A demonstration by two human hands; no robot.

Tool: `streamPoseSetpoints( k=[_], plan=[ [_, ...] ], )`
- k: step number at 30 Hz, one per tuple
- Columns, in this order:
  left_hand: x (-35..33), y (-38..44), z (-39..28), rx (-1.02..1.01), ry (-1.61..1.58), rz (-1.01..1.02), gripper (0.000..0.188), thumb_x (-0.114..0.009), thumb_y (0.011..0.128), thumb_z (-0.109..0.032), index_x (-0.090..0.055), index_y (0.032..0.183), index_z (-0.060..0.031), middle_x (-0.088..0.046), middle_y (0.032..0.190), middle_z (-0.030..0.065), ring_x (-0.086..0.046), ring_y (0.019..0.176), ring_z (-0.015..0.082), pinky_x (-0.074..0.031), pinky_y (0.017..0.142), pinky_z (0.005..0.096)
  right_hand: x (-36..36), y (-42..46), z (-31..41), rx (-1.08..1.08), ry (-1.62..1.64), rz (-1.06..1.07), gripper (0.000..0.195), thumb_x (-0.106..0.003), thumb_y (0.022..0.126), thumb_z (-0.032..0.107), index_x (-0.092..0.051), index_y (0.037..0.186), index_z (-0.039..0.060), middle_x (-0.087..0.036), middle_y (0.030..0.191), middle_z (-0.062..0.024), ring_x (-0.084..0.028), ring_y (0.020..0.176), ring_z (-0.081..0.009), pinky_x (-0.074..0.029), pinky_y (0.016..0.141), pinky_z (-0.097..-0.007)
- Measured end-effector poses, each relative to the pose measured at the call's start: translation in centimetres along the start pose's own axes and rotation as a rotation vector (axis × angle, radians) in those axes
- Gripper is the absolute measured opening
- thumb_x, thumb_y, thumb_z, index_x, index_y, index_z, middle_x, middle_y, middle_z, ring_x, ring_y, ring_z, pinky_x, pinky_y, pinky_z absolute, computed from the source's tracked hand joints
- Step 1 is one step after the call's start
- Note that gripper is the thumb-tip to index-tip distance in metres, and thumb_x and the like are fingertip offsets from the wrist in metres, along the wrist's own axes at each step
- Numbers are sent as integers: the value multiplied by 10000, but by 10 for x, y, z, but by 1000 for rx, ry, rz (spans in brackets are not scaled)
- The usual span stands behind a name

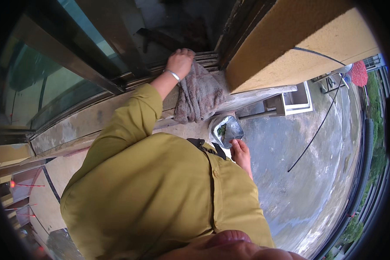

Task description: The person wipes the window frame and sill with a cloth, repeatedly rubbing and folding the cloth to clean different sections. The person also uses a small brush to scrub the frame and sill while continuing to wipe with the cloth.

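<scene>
My left hand (180, 63), with a silver bracelet on the wrist, is closed on the upper end of a grey-brown towel (200, 92) at the tracks of a sliding window. The towel's folds hang over the stone sill (81, 113) beside a yellow wall corner. Lower down, my right hand (240, 151) has its fingers curled close to the rim of a bucket (235, 128) with green leafy bits inside. Whether this hand touches the rim or has anything between its fingers cannot be told.
Dark-framed glass panes (65, 87) stand along the sill at the left. To the right are the yellow wall (279, 55), a white-rimmed sink (299, 109), a thin dark rod or hose (315, 135) and a grey corrugated pipe (365, 162) along the edge of the concrete floor (279, 156).
</scene>
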State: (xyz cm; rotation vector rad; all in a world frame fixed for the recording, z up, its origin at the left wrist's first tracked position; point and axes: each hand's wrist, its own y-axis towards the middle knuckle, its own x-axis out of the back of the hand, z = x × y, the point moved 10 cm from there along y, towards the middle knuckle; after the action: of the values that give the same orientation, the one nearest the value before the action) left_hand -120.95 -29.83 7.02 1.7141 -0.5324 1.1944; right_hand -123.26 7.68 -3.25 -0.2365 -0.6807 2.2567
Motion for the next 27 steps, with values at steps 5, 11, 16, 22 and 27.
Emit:
streamPoseSetpoints(
  k=[5,11,16,22,27],
  plan=[
    [1,-6,10,-2,42,-9,115,-503,757,-99,-590,815,-51,-597,859,113,-585,833,279,-509,687,385,-2,-1,-5,-12,59,6,231,-517,948,259,-596,937,42,-411,556,56,-325,473,-39,-236,428,-211],
    [-19,24,-34,-40,66,-37,155,-509,725,-89,-631,811,-44,-603,857,108,-579,841,260,-501,701,349,8,-10,-7,10,84,-42,247,-513,950,242,-590,932,9,-378,548,65,-303,485,-33,-207,440,-214],
    [-30,37,-56,-25,19,-94,132,-520,719,-104,-630,774,-57,-602,846,92,-563,852,241,-474,750,341,5,-9,-8,-28,16,-28,260,-498,956,248,-590,938,5,-363,548,72,-289,471,-29,-201,433,-213],
    [-24,33,-54,-4,-173,-138,177,-513,744,-91,-627,874,-56,-586,924,92,-564,894,254,-481,772,361,-25,-1,1,-74,-66,72,264,-500,955,255,-587,960,5,-377,549,66,-295,460,-32,-209,418,-214],
    [46,5,-9,126,-203,-179,197,-500,760,-76,-607,919,-36,-577,923,107,-572,900,276,-518,714,369,-39,16,-9,-63,-87,151,246,-505,953,250,-588,950,18,-410,560,59,-326,466,-35,-242,421,-209]
  ],
)
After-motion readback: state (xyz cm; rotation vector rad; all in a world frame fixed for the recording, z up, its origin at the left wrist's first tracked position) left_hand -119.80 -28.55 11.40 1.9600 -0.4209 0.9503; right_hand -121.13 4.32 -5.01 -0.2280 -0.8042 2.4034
